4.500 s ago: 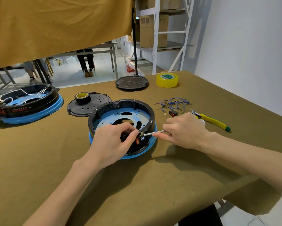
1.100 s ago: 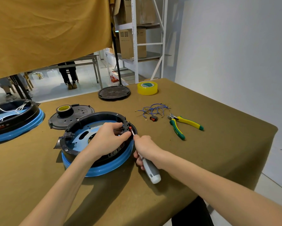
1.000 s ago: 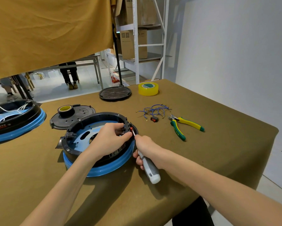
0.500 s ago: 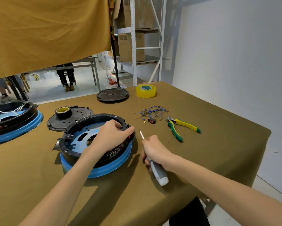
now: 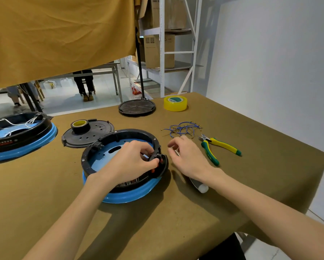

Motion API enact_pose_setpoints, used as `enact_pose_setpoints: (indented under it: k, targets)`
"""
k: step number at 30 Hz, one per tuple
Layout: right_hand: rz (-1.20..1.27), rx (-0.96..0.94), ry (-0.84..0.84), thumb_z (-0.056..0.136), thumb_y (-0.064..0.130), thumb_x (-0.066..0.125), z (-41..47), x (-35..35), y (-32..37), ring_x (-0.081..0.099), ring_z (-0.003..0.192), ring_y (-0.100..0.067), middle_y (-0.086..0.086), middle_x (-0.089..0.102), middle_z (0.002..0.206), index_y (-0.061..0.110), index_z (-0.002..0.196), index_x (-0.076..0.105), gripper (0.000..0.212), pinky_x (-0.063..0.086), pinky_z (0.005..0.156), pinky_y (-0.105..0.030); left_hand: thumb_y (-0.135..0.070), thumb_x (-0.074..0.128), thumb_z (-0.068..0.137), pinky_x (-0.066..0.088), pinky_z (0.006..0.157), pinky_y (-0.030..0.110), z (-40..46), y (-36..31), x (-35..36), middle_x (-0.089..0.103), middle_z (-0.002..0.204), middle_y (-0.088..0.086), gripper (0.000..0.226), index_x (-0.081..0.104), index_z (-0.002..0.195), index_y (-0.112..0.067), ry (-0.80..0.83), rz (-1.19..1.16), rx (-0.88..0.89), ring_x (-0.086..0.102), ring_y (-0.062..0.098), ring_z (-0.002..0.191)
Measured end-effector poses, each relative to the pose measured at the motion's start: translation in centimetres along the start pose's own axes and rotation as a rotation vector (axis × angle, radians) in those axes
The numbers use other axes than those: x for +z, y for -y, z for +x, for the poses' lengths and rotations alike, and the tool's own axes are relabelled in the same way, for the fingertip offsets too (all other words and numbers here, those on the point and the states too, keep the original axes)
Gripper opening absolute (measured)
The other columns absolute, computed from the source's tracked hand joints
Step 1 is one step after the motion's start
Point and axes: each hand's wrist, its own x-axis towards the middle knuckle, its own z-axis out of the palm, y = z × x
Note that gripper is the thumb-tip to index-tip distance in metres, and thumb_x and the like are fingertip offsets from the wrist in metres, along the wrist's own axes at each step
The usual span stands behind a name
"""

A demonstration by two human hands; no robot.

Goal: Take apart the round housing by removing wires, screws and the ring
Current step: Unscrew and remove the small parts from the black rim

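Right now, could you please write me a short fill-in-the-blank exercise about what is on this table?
1. The pliers have yellow and ____ handles.
2. The loose wires beyond the right hand are ____ in colour.
3. The left hand grips the rim of the round housing, which sits on a ____ base.
4. The roll of tape at the far edge is ____.

Answers: green; blue; blue; yellow
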Motion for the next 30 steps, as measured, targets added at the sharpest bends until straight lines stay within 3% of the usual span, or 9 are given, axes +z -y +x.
enact_pose_setpoints:
  k: [3, 6, 8, 14, 20, 24, 30]
  targets:
    - [0.214, -0.069, 0.089, 0.098, 0.036, 0.061, -0.6, 0.0, 0.8, 0.058, 0.096, 0.001, 0.015, 0.060, 0.104, 0.025, 0.119, 0.062, 0.025, 0.048, 0.079, -0.018, -0.040, 0.072, 0.090, 0.063, 0.074, 0.025, -0.7, 0.8, 0.0, 0.075, 0.093, -0.017, 0.021, 0.076, 0.107, -0.029, 0.003, -0.079, 0.052, 0.072, -0.002, 0.082]
    - [0.211, -0.061, -0.027, 0.092, 0.038, 0.067, -1.8, 0.2, 0.9, 0.059, 0.094, 0.000, 0.017, 0.059, 0.101, 0.031, 0.116, 0.054, 0.028, 0.052, 0.078, -0.018, -0.046, 0.074, 0.086, 0.060, 0.070, 0.016, -0.9, 1.4, 0.3, 0.074, 0.092, -0.018, 0.026, 0.074, 0.106, -0.030, -0.052, -0.082, 0.038, 0.071, -0.006, 0.082]
    - [0.201, -0.098, -0.026, 0.091, 0.038, 0.069, -2.1, 0.2, 1.0, 0.057, 0.095, 0.001, 0.018, 0.058, 0.100, 0.030, 0.113, 0.059, 0.025, 0.049, 0.077, -0.016, -0.048, 0.076, 0.083, 0.057, 0.066, 0.012, -0.9, 1.7, 0.5, 0.074, 0.089, -0.017, 0.025, 0.073, 0.102, -0.031, -0.089, -0.098, 0.019, 0.070, -0.008, 0.082]
    - [0.106, -0.177, 0.048, 0.094, 0.031, 0.068, -2.1, 0.8, 1.4, 0.055, 0.095, -0.005, 0.009, 0.059, 0.103, 0.020, 0.112, 0.067, 0.021, 0.051, 0.084, -0.021, -0.048, 0.074, 0.081, 0.062, 0.071, 0.023, -1.1, 1.7, 0.5, 0.076, 0.077, -0.017, 0.023, 0.080, 0.092, -0.028, -0.109, -0.143, 0.071, 0.073, -0.002, 0.074]
    - [-0.045, -0.333, 0.070, 0.099, 0.029, 0.058, -2.2, 0.2, 1.9, 0.047, 0.083, -0.011, 0.005, 0.055, 0.093, 0.018, 0.104, 0.056, 0.012, 0.038, 0.071, -0.021, -0.056, 0.062, 0.078, 0.063, 0.067, 0.044, -1.1, 1.5, 0.6, 0.078, 0.080, -0.002, 0.043, 0.082, 0.093, -0.021, -0.069, -0.150, 0.097, 0.075, 0.016, 0.074]
    - [-0.034, -0.348, 0.140, 0.100, 0.027, 0.057, -1.7, -0.2, 1.9, 0.048, 0.084, -0.011, 0.003, 0.056, 0.096, 0.016, 0.106, 0.055, 0.012, 0.042, 0.074, -0.023, -0.055, 0.063, 0.079, 0.064, 0.066, 0.037, -1.1, 1.6, 0.5, 0.079, 0.081, -0.008, 0.040, 0.082, 0.096, -0.024, -0.061, -0.171, 0.094, 0.075, 0.008, 0.076]
    - [0.033, -0.324, 0.169, 0.099, 0.028, 0.062, -1.4, -0.3, 1.5, 0.054, 0.086, -0.011, 0.003, 0.060, 0.096, 0.016, 0.107, 0.061, 0.015, 0.050, 0.077, -0.029, -0.037, 0.072, 0.087, 0.064, 0.071, 0.029, -1.0, 1.5, 0.7, 0.079, 0.081, -0.011, 0.021, 0.082, 0.098, -0.024, -0.071, -0.171, 0.101, 0.074, 0.002, 0.077]
